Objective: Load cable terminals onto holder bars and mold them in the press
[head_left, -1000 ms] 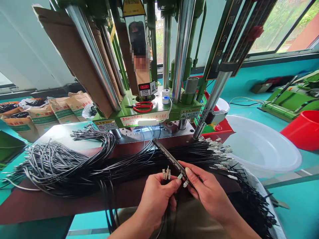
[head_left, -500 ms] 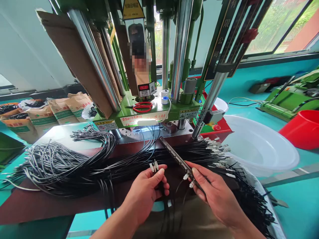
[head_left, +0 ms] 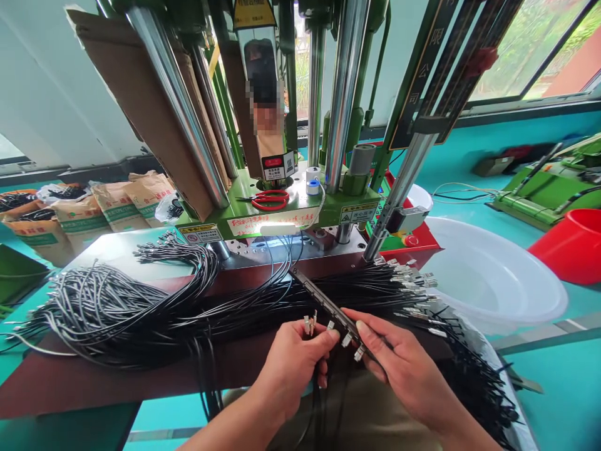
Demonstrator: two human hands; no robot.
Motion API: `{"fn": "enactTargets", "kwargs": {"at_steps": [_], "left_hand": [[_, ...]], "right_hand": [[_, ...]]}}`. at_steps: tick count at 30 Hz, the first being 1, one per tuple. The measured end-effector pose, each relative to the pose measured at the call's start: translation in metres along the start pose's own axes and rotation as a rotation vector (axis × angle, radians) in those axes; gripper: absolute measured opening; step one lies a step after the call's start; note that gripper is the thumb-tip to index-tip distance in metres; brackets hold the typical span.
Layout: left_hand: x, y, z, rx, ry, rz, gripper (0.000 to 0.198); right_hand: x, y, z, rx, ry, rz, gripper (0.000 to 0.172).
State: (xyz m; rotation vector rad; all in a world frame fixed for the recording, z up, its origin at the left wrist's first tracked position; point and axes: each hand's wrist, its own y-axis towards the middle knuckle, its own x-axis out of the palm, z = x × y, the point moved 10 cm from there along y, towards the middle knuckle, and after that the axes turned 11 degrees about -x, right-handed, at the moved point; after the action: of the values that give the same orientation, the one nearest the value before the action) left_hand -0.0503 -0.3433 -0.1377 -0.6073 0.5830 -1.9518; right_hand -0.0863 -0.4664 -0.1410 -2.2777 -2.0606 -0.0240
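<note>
Factory workshop, green press machine (head_left: 282,213) (steel columns), cable bundles (head_left: 141,307)

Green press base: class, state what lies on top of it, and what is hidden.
Red scissors and a small white roll lie on the base, between steel columns. Its rear is covered by columns and cardboard.

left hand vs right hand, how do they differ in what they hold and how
The left hand pinches a few metal-tipped cable ends, tips up; the right hand holds a long black bar slanting away toward the green press. The left hand is curled, thumb on forefinger; the right hand lies stretched along the bar. Both are bare and meet above the pile of black cables.
</note>
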Motion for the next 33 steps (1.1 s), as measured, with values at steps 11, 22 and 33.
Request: {"fn": "enactTargets", "kwargs": {"at_steps": [11,22,33], "left_hand": [[0.007,0.002,0.003,-0.015,0.044,-0.048,0.028],[0.008,0.006,0.003,-0.066,0.007,-0.08,0.031],[-0.028,-0.012,0.0,-0.049,-0.168,0.052,0.034]], "right_hand": [[0.0,-0.001,-0.007,-0.038,-0.094,-0.035,0.052],[0.002,-0.003,-0.01,-0.056,-0.126,-0.047,0.048],[-0.012,-0.008,-0.005,-0.045,0.003,0.014,0.049]]}}
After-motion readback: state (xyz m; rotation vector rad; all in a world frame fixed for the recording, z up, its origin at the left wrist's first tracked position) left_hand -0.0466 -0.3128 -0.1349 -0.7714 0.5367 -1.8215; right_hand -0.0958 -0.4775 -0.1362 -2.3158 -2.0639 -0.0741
